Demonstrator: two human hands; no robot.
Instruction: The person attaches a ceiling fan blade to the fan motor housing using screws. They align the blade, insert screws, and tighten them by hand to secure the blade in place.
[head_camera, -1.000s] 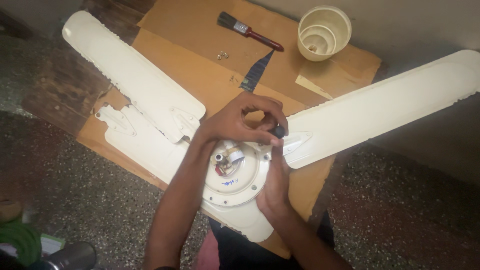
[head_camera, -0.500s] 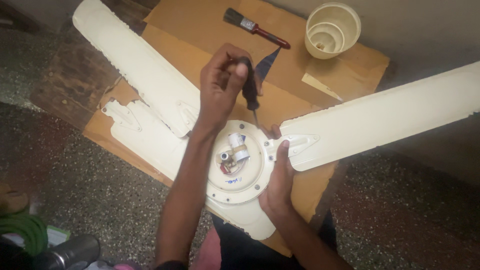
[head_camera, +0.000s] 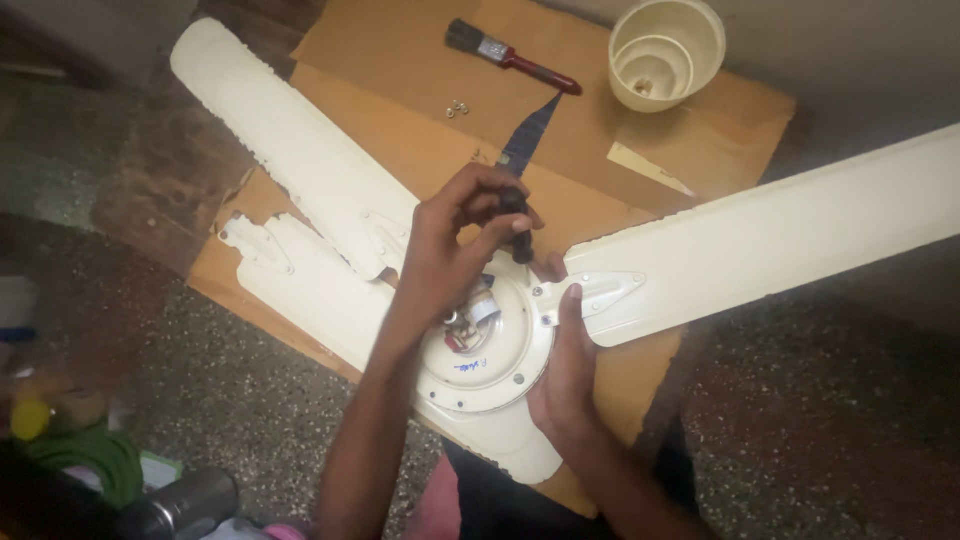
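Note:
A cream ceiling fan lies on brown cardboard (head_camera: 420, 60), its round motor housing (head_camera: 490, 360) in the middle and long blades (head_camera: 780, 225) spreading left and right. My left hand (head_camera: 450, 245) is shut on a black-handled screwdriver (head_camera: 517, 225), held upright above the housing near the right blade's bracket (head_camera: 600, 290). My right hand (head_camera: 565, 375) rests on the housing's right edge, thumb pressing beside the bracket. Wires and a small part show in the housing's centre.
A paintbrush with a red handle (head_camera: 510, 55), a cream cup-shaped fan cover (head_camera: 665, 50), loose screws (head_camera: 458, 107) and a dark strip (head_camera: 530, 135) lie on the cardboard at the back. A metal cylinder (head_camera: 180, 505) and green cord (head_camera: 85, 460) sit at bottom left on speckled floor.
My left hand with the screwdriver rose off the housing, then came back down toward the right blade's bracket. My right hand stayed on the housing's edge.

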